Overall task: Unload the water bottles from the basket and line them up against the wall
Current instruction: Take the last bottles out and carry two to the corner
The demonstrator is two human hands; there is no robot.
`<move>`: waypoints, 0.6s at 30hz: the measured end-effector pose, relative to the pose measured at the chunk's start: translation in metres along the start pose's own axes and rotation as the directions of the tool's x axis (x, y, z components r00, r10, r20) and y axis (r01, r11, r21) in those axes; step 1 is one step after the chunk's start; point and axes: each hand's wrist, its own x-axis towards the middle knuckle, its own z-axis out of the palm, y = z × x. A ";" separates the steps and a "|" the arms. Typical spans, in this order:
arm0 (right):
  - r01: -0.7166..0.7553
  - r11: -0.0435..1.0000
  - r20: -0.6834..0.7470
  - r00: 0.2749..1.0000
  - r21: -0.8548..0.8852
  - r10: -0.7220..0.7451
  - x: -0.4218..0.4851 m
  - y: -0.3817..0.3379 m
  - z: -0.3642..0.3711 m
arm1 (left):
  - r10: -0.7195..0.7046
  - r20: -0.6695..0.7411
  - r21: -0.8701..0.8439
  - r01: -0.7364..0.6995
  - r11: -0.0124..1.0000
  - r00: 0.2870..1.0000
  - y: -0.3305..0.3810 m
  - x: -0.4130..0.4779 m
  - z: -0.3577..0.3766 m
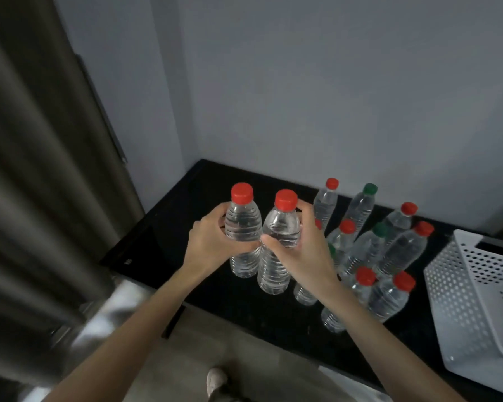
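Pale grey wall (331, 97) rises behind a black table (163, 233), meeting a second wall in a corner at the table's far left. A dark curtain (41, 169) hangs along the left edge of the view.

Both bare arms reach forward over the left part of the table. The left hand (212, 242) has its fingers and thumb curled round the upper body of a clear water bottle with a red cap, the left bottle (243, 224). The right hand (305, 256) grips the right bottle (280, 227), also red-capped, in the same way, with the thumb lying across its front. The two held bottles are upright and side by side, touching or very nearly so, and well short of the wall. Whether their bases rest on the table cannot be told.

Just to the right, a cluster of bottles (401, 250) stands upright on the table in a loose bunch rather than a row. Most have red caps and at least two have green ones. The rearmost pair stand near the wall, and a few at the front are partly hidden behind the right wrist.

Further right, a white perforated basket (459, 285) with a slot handle sits on the table near its front edge, just beside the cluster.

Below the table edge, the toe of a shoe (215, 378) shows on the floor (244, 343).
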 end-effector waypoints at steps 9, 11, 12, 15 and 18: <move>-0.230 0.967 -0.004 0.973 -0.108 0.231 0.049 0.071 0.068 | -0.091 0.227 0.068 0.077 0.995 0.970 -0.094 0.078 0.025; -0.278 0.949 -0.009 0.960 -0.148 0.280 0.056 0.083 0.075 | -0.109 0.261 0.075 0.092 0.993 0.959 -0.109 0.092 0.031; -0.307 0.940 -0.015 0.951 -0.151 0.308 0.059 0.087 0.076 | -0.119 0.277 0.078 0.101 0.992 0.953 -0.116 0.098 0.034; -0.381 0.916 -0.050 0.924 -0.125 0.378 0.065 0.099 0.080 | -0.131 0.342 0.084 0.108 0.991 0.931 -0.135 0.114 0.042; -0.432 0.894 -0.108 0.900 -0.116 0.421 0.066 0.106 0.084 | -0.131 0.410 0.072 0.111 0.991 0.903 -0.148 0.124 0.047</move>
